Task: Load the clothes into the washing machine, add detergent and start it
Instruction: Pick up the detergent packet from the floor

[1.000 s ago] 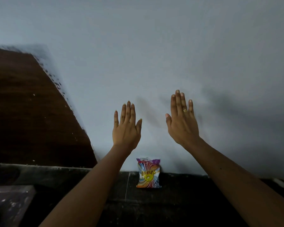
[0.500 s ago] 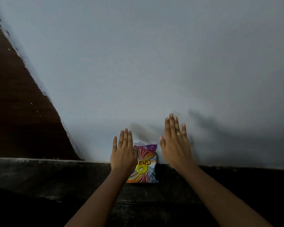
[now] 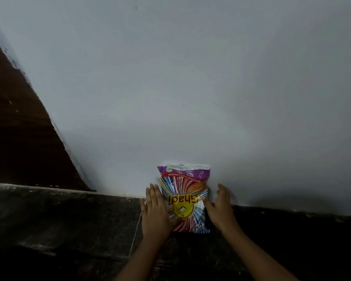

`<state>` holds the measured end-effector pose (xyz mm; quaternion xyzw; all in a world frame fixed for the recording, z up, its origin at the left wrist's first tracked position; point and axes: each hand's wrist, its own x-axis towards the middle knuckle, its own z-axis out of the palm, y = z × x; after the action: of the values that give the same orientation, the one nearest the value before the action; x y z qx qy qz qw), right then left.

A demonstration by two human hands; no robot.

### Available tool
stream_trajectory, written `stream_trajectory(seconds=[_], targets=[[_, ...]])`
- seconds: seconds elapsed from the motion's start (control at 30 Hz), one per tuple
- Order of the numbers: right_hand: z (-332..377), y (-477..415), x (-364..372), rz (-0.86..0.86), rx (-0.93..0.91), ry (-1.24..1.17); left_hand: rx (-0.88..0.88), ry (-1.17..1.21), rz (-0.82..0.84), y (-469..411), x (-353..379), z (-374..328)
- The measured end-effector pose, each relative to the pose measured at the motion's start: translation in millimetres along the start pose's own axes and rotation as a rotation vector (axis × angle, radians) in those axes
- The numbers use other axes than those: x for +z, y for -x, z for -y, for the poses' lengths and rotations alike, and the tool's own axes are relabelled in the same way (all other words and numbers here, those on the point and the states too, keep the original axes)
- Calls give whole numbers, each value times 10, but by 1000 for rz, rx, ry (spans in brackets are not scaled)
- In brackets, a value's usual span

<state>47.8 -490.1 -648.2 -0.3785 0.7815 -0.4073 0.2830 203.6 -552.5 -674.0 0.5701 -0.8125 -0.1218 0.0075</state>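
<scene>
Head cam, wide-angle, pitched forward-down at pale wall (image 3: 190, 88) meeting dark counter (image 3: 69, 230) (close in). Left hand (image 3: 154, 216), right hand (image 3: 221, 207) sit low centre.

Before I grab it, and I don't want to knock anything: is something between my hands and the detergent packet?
Nothing visible does. The left hand and right hand sit at either side edge of the detergent packet, which stands against the wall on the dark ledge.
</scene>
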Motion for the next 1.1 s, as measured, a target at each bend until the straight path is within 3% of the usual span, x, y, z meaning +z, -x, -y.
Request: stream_trajectory(seconds=[0.23,0.47,0.77,1.1], targets=[[-313,-338,393,50,49,-468,12,246,-10,-274,505,138],[-519,-453,557,-16,75,-473,104,880,149,-381,771,294],[-523,-305,464,-33,-31,-307,247,917,49,-212,648,262],[201,0,-123,-161,-164,-419,371,944,-21,57,-300,32]])
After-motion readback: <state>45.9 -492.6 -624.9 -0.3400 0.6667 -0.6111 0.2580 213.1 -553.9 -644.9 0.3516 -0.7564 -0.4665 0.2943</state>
